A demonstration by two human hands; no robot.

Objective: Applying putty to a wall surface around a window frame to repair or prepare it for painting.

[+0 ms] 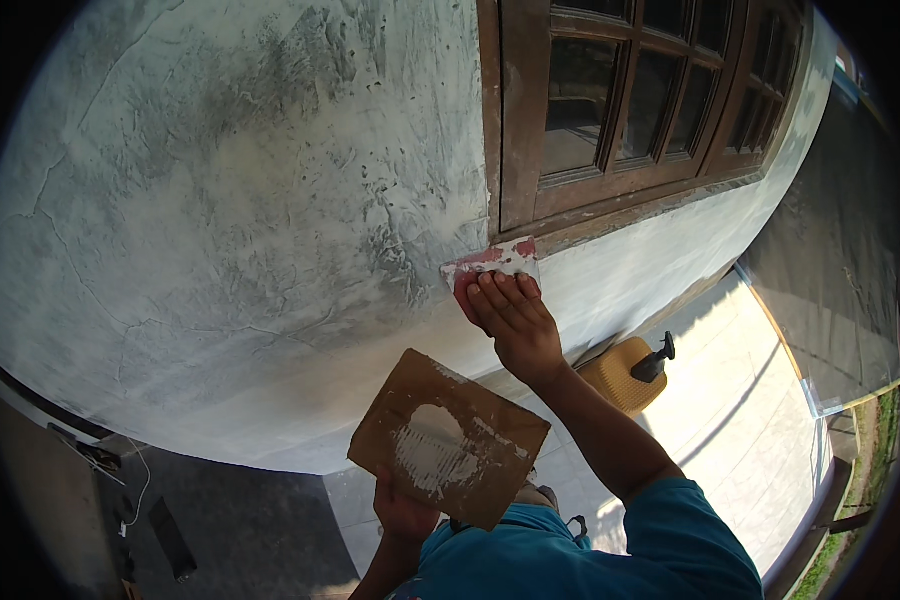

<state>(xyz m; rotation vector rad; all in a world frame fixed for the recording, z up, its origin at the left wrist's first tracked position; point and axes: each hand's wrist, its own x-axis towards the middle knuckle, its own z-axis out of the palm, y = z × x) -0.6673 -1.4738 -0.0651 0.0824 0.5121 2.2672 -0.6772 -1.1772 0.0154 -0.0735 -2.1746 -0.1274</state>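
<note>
At lower right, a sunlit, pale grey tiled floor point(745, 410); directly on it, right of centre, a mustard-yellow, textured, block-shaped object point(615, 377), topped by a small black handled object point(652, 366). At lower left, dark grey flooring point(270, 520) under an elongated flat black object point(173, 540).

The wall point(220, 200) spans the far left, with the window point(520, 130) set in it at far right; at the window's near left corner the spreader point(465, 265) sits against the wall, in the right hand point(515, 325). Nearer and to the left, the board point(385, 410) rests in the left hand point(405, 512), filler point(435, 455) on its face. Right of both hands, beyond the right forearm, a container, possibly a stool point(612, 378), stands on the floor point(715, 390) near the wall.
</note>
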